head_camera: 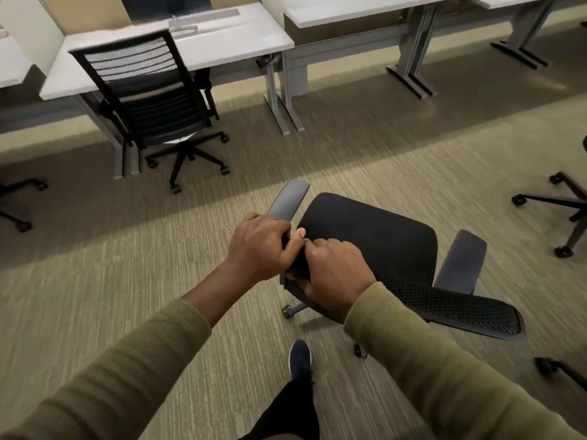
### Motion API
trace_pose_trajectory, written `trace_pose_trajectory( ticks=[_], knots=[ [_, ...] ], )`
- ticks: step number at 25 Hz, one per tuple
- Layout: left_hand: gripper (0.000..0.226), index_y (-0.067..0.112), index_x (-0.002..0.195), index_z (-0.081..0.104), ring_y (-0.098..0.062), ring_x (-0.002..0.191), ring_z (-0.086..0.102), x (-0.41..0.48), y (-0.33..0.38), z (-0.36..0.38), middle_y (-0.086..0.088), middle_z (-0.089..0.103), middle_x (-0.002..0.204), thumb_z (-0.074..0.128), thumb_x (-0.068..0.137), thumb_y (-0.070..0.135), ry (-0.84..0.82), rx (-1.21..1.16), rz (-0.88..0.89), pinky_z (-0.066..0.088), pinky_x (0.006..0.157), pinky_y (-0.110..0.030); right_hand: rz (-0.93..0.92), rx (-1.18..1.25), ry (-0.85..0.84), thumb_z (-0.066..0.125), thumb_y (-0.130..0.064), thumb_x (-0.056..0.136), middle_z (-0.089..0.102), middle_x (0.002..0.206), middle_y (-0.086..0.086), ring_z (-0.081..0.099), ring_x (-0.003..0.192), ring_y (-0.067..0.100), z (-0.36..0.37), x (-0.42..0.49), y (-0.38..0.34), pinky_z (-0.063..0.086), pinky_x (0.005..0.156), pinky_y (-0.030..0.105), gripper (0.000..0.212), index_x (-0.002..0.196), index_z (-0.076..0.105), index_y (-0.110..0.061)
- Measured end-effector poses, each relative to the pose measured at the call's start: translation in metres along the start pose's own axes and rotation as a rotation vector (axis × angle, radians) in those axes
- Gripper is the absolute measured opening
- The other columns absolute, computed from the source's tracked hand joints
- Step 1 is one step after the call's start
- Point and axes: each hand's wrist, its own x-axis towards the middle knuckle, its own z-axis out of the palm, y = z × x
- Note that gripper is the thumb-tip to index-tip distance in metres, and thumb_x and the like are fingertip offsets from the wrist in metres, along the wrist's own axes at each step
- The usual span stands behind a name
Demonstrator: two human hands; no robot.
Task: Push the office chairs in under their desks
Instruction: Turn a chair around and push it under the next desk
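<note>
A black office chair [374, 236] with grey armrests stands on the carpet in the aisle, apart from the desks. My left hand [257, 246] is closed around the rear end of its left armrest [287, 198]. My right hand [333, 271] grips the left end of its mesh backrest [451, 308]. A second black chair [149, 100] with a slatted mesh back sits partly under the white desk [222, 42] at the far left. Another white desk [349, 11] stands at the far centre-right with no chair at it.
Grey metal desk legs [282, 100] stand between the two desks. Wheeled chair bases show at the right edge [559, 211], the lower right [556, 369] and the left edge [19, 198]. My foot in a dark shoe [300, 357] is on the carpet behind the chair.
</note>
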Motion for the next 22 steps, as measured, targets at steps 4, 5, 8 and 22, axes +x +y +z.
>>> trace_pose_trajectory(
  ticks=[4,5,8,22],
  knots=[
    [0.058,0.017,0.057,0.054,-0.018,0.051,0.049,0.057,-0.017,0.014,0.004,0.049,0.051,0.033,0.094,0.056,0.019,0.029,0.001,0.043,0.077,-0.038,0.008,0.033,0.02,0.055,-0.064,0.09,0.065,0.099,0.002,0.061,0.085,0.021,-0.005,0.051,0.037,0.049,0.072,0.036,0.059,0.122,0.058,-0.015],
    [0.058,0.017,0.057,0.054,-0.018,0.051,0.049,0.072,-0.022,0.018,0.004,0.05,0.051,0.033,0.093,0.057,0.025,0.032,-0.006,0.043,0.076,-0.038,0.009,0.044,0.031,0.055,-0.066,0.088,0.065,0.098,0.002,0.06,0.084,0.021,-0.006,0.064,0.045,0.051,0.073,0.036,0.06,0.122,0.058,-0.016],
    [0.06,0.017,0.059,0.059,-0.017,0.051,0.051,0.123,-0.04,0.028,0.004,0.052,0.052,0.032,0.092,0.06,0.032,0.019,-0.043,0.044,0.075,-0.037,0.003,0.066,0.049,0.054,-0.069,0.086,0.064,0.098,-0.001,0.059,0.082,0.018,-0.012,0.109,0.072,0.051,0.072,0.035,0.062,0.122,0.057,-0.019],
    [0.058,0.02,0.063,0.064,-0.015,0.053,0.054,0.373,-0.101,0.076,0.006,0.056,0.055,0.035,0.091,0.06,0.044,0.028,-0.074,0.041,0.072,-0.031,0.287,-0.121,0.084,0.028,-0.088,0.077,0.066,0.095,-0.003,0.062,0.082,0.02,-0.038,0.261,0.255,0.049,0.071,0.035,0.079,0.107,0.064,-0.025]
  ],
)
